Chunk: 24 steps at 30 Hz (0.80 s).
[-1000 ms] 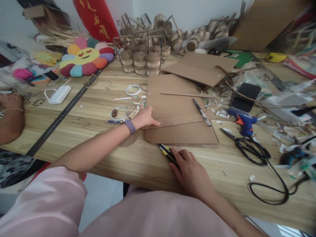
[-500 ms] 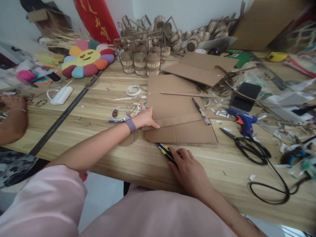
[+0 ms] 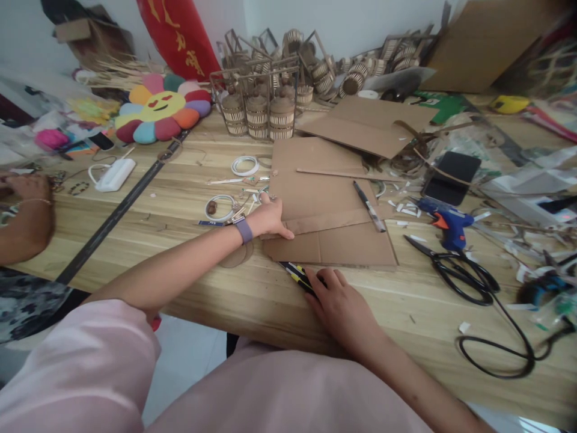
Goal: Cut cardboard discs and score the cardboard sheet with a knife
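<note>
My left hand (image 3: 271, 218), with a watch on a purple strap, is at the left edge of a brown cardboard sheet (image 3: 315, 153). Its thumb lies on the left end of a narrow cardboard strip (image 3: 336, 220), and its other fingers are partly hidden. Below the stack's front edge, my right hand (image 3: 340, 304) rests low over the table, its fingers closed round a black and yellow utility knife (image 3: 297, 275). The knife's tip points left, close to the cardboard's lower left corner. A marker pen (image 3: 369, 206) lies across the sheet's right side.
Black scissors (image 3: 464, 273), a blue glue gun (image 3: 451, 222) and a black phone (image 3: 453, 174) lie at right. White rings (image 3: 245, 166) and a round cardboard disc (image 3: 237, 255) are at left. Small woven baskets (image 3: 256, 114) stand behind. Another person's hand (image 3: 29, 186) is at far left.
My right hand and the utility knife have shifted slightly left along the cardboard's front edge. My left hand stays at the same spot on the cardboard; the view has moved a little.
</note>
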{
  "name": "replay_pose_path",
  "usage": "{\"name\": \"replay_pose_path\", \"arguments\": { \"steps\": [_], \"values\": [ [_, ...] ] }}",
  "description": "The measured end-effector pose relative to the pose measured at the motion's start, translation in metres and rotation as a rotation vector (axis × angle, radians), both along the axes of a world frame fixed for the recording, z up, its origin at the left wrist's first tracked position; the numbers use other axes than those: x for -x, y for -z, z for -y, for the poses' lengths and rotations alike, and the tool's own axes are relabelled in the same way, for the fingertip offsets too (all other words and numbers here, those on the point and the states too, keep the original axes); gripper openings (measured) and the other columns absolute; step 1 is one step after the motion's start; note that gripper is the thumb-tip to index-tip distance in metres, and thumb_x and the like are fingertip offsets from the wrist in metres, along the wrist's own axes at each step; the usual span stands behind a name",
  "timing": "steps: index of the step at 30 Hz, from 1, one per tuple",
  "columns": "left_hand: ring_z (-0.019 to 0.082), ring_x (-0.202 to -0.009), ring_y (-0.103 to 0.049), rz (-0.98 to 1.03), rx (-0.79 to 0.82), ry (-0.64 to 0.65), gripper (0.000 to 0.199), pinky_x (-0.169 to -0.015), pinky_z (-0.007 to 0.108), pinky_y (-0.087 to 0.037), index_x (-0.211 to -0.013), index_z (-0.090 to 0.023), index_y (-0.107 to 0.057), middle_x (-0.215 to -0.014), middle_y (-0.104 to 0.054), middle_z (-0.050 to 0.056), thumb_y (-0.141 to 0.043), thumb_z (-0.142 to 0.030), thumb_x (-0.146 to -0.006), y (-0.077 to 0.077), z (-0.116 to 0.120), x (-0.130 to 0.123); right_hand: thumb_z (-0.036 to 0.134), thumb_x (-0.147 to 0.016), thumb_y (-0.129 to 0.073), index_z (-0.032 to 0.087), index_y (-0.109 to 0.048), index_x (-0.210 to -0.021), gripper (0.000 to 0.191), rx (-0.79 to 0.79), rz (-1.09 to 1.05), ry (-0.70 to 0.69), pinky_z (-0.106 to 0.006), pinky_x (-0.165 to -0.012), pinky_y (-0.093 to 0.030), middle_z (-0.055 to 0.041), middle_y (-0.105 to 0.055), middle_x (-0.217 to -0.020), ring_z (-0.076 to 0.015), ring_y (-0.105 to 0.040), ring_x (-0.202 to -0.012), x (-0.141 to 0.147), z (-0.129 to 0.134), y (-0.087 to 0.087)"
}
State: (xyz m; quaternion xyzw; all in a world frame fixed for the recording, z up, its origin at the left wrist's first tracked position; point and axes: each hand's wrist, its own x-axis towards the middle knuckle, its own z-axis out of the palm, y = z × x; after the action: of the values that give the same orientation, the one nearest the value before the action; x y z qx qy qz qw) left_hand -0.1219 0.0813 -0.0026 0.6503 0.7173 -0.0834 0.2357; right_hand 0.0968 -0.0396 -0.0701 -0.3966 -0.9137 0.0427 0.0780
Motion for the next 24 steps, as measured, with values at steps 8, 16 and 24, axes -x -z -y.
{"name": "replay_pose_path", "arguments": {
  "steps": [8, 16, 24],
  "values": [
    [0.038, -0.121, -0.066, 0.002, 0.005, 0.038, 0.103, -0.107, 0.038, -0.048, -0.145, -0.009, -0.040, -0.160, -0.023, 0.028, -0.088, -0.051, -0.064, -0.003, 0.003, -0.002, 0.021, -0.093, -0.066, 0.010, -0.061, -0.134, 0.043, -0.067, 0.000, -0.193, -0.037, -0.070, -0.060, -0.0121, -0.067, -0.101, -0.0266, -0.067, -0.090, -0.011, -0.024, 0.000],
    [0.039, -0.126, -0.062, 0.015, 0.007, 0.053, 0.111, -0.109, 0.038, -0.047, -0.149, -0.012, -0.037, -0.163, -0.020, 0.026, -0.087, -0.055, -0.061, 0.001, -0.001, 0.000, 0.025, -0.094, -0.067, 0.015, -0.061, -0.134, 0.042, -0.058, 0.001, -0.259, -0.036, -0.069, -0.056, -0.0110, -0.067, -0.104, -0.0261, -0.065, -0.091, -0.017, -0.031, -0.002],
    [0.035, -0.133, -0.057, 0.035, -0.105, 0.077, 0.088, -0.115, 0.037, -0.040, -0.146, -0.015, -0.044, -0.160, -0.024, 0.020, -0.082, -0.049, -0.074, 0.000, -0.005, 0.016, 0.022, -0.094, -0.067, 0.018, -0.060, -0.132, 0.039, 0.000, 0.022, -0.304, -0.039, -0.073, -0.055, -0.0079, -0.067, -0.102, -0.0254, -0.063, -0.089, -0.033, -0.008, -0.021]
  ]
}}
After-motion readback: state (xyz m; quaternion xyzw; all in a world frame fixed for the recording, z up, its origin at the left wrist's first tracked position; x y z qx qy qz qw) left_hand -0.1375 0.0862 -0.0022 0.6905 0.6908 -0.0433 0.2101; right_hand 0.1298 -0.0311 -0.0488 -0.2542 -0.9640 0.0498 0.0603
